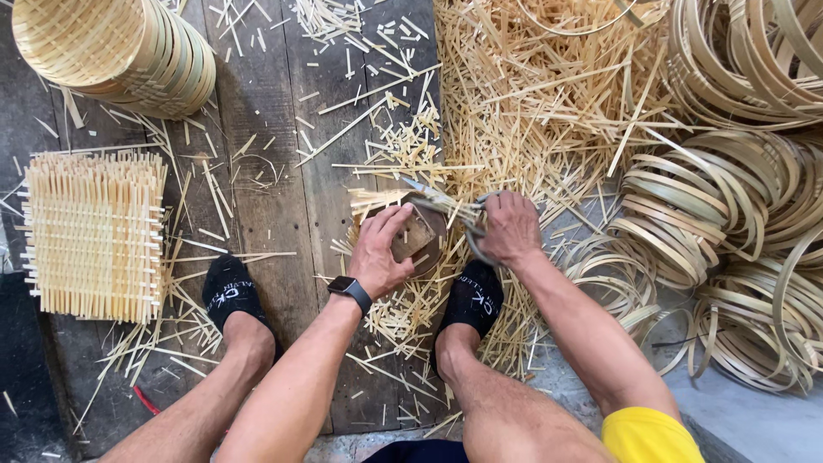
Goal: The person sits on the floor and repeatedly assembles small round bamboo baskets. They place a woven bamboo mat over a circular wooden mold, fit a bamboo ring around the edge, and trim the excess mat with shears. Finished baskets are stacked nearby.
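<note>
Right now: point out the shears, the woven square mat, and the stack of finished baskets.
shears [446, 206], head view, on the blades near the pivot.
woven square mat [94, 236], head view, middle of the weave.
stack of finished baskets [120, 47], head view, side of the rims.

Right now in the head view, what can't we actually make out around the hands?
- Head view: the round woven piece is mostly covered by the left hand.
- Head view: the shears show blurred blades; their handles sit inside the right hand.
- Head view: the stacked baskets and bamboo hoops are cut off by the top edge.
- Head view: the floor under the bamboo offcuts is buried.
</note>
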